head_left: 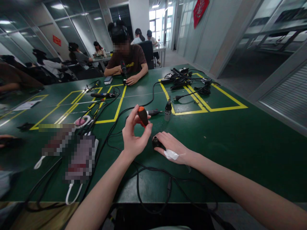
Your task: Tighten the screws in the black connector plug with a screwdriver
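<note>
Our left hand (pixel 134 135) curls its fingers around a screwdriver (pixel 143 116) with an orange handle, raised above the green table (pixel 240 143). At four o'clock from it, our right hand (pixel 171 148) presses flat over a small black plug (pixel 157 142) lying on the table.

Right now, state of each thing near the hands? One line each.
Left hand: raised off the table, fingers closed round the screwdriver.
Screwdriver: orange and black handle, held clear of the table.
Right hand: resting on the table, gripping the black connector; white plaster on its back.
Black connector: on the table, open end up.
Silver plug: standing upright, untouched.
Black cables: loose, tangled across the table.
</note>
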Motion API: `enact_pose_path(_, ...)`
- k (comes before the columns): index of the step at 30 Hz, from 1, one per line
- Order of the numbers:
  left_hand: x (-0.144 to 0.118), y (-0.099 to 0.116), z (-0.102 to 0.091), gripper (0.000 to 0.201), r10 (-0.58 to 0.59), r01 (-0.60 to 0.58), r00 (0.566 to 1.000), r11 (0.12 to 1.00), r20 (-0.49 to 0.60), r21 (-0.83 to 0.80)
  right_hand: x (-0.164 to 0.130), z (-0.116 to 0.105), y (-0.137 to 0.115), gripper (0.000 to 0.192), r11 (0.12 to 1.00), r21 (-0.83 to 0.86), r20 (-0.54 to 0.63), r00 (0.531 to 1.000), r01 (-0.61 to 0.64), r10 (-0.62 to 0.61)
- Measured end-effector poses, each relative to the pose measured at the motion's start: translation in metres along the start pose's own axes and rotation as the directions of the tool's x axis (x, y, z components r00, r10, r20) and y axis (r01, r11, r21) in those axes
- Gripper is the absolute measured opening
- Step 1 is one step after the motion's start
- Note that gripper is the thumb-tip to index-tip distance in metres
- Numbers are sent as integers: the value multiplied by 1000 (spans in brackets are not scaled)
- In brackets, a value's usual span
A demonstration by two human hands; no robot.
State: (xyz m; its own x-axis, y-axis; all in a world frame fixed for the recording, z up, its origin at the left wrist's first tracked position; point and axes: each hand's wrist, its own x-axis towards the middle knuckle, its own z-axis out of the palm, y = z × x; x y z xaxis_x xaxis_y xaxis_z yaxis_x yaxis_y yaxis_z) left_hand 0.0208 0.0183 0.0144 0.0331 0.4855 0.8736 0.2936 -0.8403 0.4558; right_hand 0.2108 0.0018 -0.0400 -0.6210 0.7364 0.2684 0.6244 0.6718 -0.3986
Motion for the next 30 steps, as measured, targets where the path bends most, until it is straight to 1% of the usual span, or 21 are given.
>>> enact_pose_path(4, -1, -5, 0, 64, 15, -12, 999, 998, -39, 68, 0, 1, 1, 18, 1000, 9, -4, 1000, 2, -2)
enact_pose_path(7, -2, -6, -1, 66, 19, -15, 999, 996, -39, 91, 0, 1, 1, 17, 1000, 10, -3, 1000, 2, -2)
enact_pose_path(11, -1, -4, 0, 73, 37, -36, 999, 998, -23, 43, 0, 1, 0, 17, 1000, -5, 7, 1000, 0, 0)
enact_pose_path(15, -1, -2, 1, 66, 5, -5, 1000, 1000, 14, 13, 1, 1, 0, 17, 1000, -7, 9, 1000, -5, 5)
enact_pose_path(16, -2, -2, 1, 67, -5, 5, 1000, 1000, 17, 6, 1, 1, 0, 17, 1000, -7, 11, 1000, -6, 6)
enact_pose_path(20, -4, -1, 2, 80, -50, 51, 998, 998, 24, -32, 0, 1, 0, 16, 1000, -9, 0, 1000, -7, 7)
enact_pose_path(25, -5, 1, 1, 66, -87, 92, 994, 992, 59, -89, 0, 2, 0, 16, 1000, -29, -1, 1000, 8, -8)
enact_pose_path(28, -4, 1, 2, 68, -75, 79, 995, 995, 59, -66, 1, 2, -1, 16, 999, -32, -6, 1000, 2, -2)
enact_pose_path(30, -3, 0, 2, 69, -43, 44, 999, 999, 31, -29, 1, 1, -1, 17, 999, -32, -6, 1000, 2, -2)
